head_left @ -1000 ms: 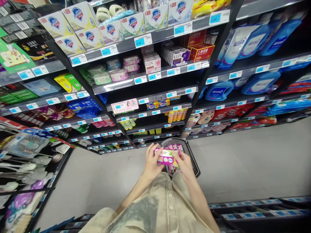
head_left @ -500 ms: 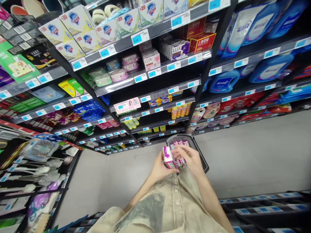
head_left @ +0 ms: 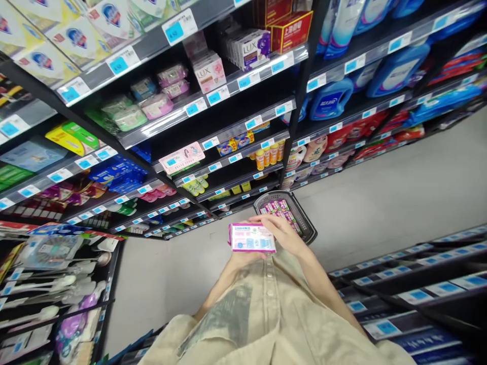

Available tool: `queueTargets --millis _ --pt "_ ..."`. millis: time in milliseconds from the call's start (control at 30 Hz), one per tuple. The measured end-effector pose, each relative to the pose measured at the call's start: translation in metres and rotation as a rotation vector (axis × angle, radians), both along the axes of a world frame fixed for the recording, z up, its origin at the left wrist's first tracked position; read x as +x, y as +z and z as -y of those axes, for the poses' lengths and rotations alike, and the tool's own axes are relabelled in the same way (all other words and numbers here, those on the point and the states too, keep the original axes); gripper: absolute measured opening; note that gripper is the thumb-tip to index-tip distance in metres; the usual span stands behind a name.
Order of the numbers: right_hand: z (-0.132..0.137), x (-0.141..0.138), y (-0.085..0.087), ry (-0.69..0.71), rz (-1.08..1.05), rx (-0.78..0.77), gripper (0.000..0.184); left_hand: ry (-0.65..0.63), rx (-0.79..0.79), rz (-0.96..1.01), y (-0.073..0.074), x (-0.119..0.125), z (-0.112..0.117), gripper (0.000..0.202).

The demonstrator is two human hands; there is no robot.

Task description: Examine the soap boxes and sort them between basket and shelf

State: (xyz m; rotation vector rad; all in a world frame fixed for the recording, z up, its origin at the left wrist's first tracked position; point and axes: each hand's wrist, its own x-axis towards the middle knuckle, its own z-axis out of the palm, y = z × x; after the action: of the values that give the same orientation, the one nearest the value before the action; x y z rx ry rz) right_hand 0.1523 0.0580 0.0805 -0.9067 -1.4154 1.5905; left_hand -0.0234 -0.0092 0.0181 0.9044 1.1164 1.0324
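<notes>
1. Low before the soap shelves (head_left: 236,129), over the floor beside the grey shopping basket (head_left: 311,234), held the pink-and-white pack (head_left: 252,237) flat, printed back upward.
2. Turned level from standing on edge half a second earlier.
3. Pinched along its far edge by the right hand (head_left: 284,234); propped from below by the left hand (head_left: 239,259), mostly hidden.
4. Left the matching pink packs (head_left: 279,209) in the basket.
5. Judged as a label check.

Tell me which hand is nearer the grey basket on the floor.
Right. The right hand holds the pink pack by its right end, overlapping the basket in view; the left hand sits under its left side, farther away.
</notes>
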Motion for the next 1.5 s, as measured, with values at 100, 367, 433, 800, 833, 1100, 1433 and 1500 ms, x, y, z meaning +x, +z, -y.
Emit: queueTargets --millis 100,367,433,800,833,1100,1433,1500 --pt "-0.001 0.0 -0.003 0.033 0.051 0.044 0.053 0.008 -0.045 -0.024 -0.006 -0.002 0.006 0.09" --pt "0.001 0.012 -0.005 0.225 0.201 0.149 0.046 0.028 -0.08 -0.026 -0.004 0.006 0.008 0.091" --pt "0.003 0.016 -0.004 0.313 0.297 0.225 0.071 0.05 -0.107 -0.039 -0.004 0.005 0.007 0.091" --pt "0.009 0.02 0.005 0.311 0.418 0.377 0.07 -0.037 0.408 -0.517 0.001 -0.004 0.0 0.075" --pt "0.008 0.023 0.004 0.296 0.381 0.395 0.071 -0.039 0.459 -0.566 0.005 -0.004 -0.001 0.074" --pt "0.001 0.042 -0.003 0.162 0.357 0.447 0.068 0.164 0.703 -0.655 0.036 -0.016 0.0 0.091" --pt "-0.002 0.036 -0.004 0.133 0.354 0.45 0.067 0.184 0.833 -0.755 0.049 -0.022 0.0 0.085" --pt "-0.002 0.037 -0.003 0.128 0.357 0.448 0.066 0.19 0.831 -0.765 0.047 -0.021 0.001 0.083"
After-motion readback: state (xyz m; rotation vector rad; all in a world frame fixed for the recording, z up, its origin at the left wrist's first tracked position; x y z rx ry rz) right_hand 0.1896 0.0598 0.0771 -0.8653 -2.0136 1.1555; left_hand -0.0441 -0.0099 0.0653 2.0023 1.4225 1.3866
